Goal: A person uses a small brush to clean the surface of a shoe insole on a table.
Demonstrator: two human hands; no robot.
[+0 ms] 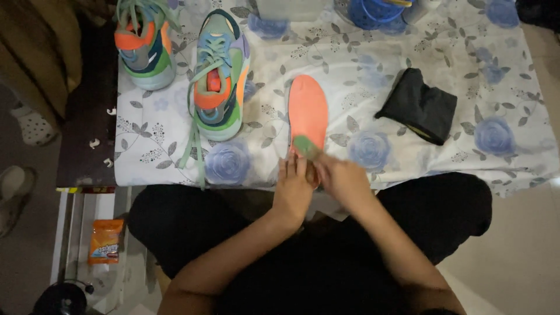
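Left hand: the left hand [293, 189] lies flat at the near end of the orange insole [308, 114], fingers together and straight, pressing the heel end down at the table's front edge.
Right hand: the right hand [343, 179] is closed on a small green pad [305, 146], pinched at the fingertips and blurred; it sits on the insole's lower part.
How to do it well: keep the flat hand firm so the insole can't slide, and work the pad in short strokes along its length, away from the body; pressing too hard near the free heel end could buckle it.
Insole position: on the flowered cloth [373, 81], centre of the table, heel end at the hands, just right of the nearer sneaker.
Insole axis: long axis runs near to far, toe end pointing away from the person, tipped only slightly.
Nearer sneaker: multicoloured sneaker [220, 76], toe towards the person, laces trailing over the cloth edge.
Far sneaker: its mate [143, 44] at the far left corner.
Right side: folded black cloth [421, 105], well apart from the insole.
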